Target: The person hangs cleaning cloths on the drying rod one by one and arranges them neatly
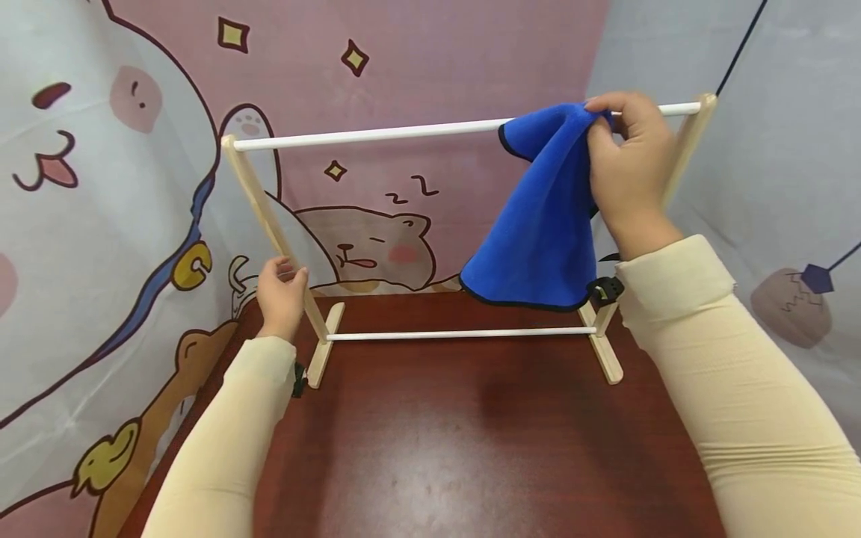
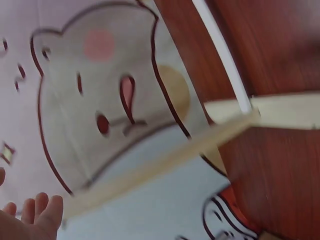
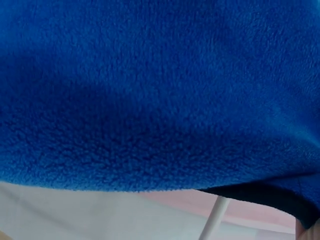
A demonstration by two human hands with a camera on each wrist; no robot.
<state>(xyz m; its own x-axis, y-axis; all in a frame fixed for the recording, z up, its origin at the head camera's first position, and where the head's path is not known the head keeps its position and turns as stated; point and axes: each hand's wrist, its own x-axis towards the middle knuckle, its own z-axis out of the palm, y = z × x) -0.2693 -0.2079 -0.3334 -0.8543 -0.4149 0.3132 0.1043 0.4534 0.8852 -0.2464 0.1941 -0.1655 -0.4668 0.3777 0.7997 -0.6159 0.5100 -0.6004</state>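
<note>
My right hand (image 1: 632,149) pinches the upper part of a blue cloth (image 1: 545,224) with black edging, at the right end of the rack's white top rod (image 1: 377,135). From there the cloth hangs in front of the rod, one corner flopping to the left. In the right wrist view the fuzzy cloth (image 3: 160,100) fills most of the picture and hides most of the hand. My left hand (image 1: 281,295) is beside the rack's left wooden post (image 1: 258,198), fingers loosely bent. The left wrist view shows its fingers (image 2: 42,207) near the post, gripping nothing visible.
The rack stands on a dark red-brown table (image 1: 430,448) on wooden feet (image 1: 607,359), with a thin white lower rod (image 1: 457,334) between them. Behind it hangs a cartoon-printed curtain (image 1: 471,60); more printed fabric lines both sides.
</note>
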